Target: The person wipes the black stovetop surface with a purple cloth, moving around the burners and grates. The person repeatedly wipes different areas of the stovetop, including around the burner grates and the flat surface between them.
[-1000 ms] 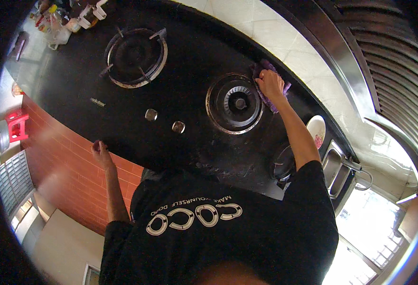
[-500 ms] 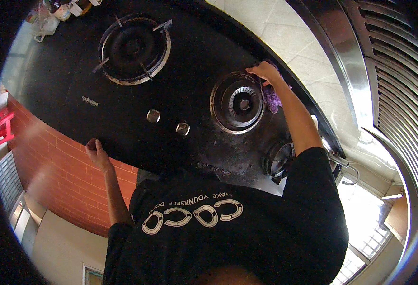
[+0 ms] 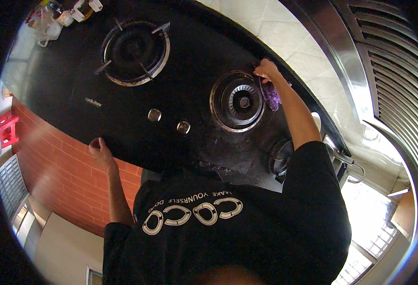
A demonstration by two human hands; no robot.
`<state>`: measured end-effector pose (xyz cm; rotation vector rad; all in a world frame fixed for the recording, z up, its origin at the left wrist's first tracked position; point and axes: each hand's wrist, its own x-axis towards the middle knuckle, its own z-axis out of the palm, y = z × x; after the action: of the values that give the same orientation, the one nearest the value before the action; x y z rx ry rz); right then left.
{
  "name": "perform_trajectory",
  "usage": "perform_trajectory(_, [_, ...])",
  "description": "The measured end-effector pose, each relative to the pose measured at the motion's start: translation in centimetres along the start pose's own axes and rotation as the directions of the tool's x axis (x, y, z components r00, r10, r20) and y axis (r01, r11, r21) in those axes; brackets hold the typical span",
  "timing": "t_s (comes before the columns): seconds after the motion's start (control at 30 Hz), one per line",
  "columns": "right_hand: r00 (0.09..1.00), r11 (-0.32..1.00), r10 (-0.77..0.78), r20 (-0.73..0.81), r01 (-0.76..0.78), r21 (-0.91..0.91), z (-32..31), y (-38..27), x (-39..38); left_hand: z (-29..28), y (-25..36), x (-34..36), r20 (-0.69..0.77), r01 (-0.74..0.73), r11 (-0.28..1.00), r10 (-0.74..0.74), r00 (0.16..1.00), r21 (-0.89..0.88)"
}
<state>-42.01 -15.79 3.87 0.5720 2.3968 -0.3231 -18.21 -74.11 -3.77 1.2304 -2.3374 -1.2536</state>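
My right hand is closed on a purple cloth at the back right of the black cooktop. Part of the cloth spreads below the hand, beside the rim of the right burner, which has no pan support on it. At the cooktop's front edge on the left is my left hand, thumb raised and apart from loosely curled fingers, with nothing visible in it. The left burner carries its pan support. Two silver knobs sit between the burners.
A round dark pan support lies near my right upper arm. Bottles and a plastic bag stand at the far left. The slatted range hood overhangs the right side. A red stool stands on the brick-coloured floor.
My right hand has shifted slightly right along the back of the right burner, still on the purple cloth. My left hand stays by the front edge. The view has turned slightly.
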Motion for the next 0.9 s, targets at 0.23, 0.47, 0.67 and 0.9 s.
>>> perform_trajectory(0.23, [0.962,0.968,-0.157,-0.224,0.105,-0.226,2.7,2.5,2.1,0.4,-0.9,0.3,-0.031,-0.008,0.996,0.011,0.999,0.091])
perform_trajectory(0.47, [0.990,0.910,-0.114,-0.077,0.135,0.392,-0.2,7.7,-0.9,-0.1,-2.3,1.6,0.026,-0.142,0.967,0.140,0.990,0.209])
perform_trajectory(0.67, [0.980,0.686,-0.195,-0.036,0.163,0.709,-0.4,19.3,-10.1,-1.4,-2.8,2.7,0.230,-0.033,0.999,0.042,0.972,-0.040])
perform_trajectory(0.9, [0.901,0.279,-0.119,-0.418,0.434,0.856,3.2,25.5,-17.2,-2.7,-2.8,1.6,0.423,0.240,0.955,-0.148,0.894,-0.174])
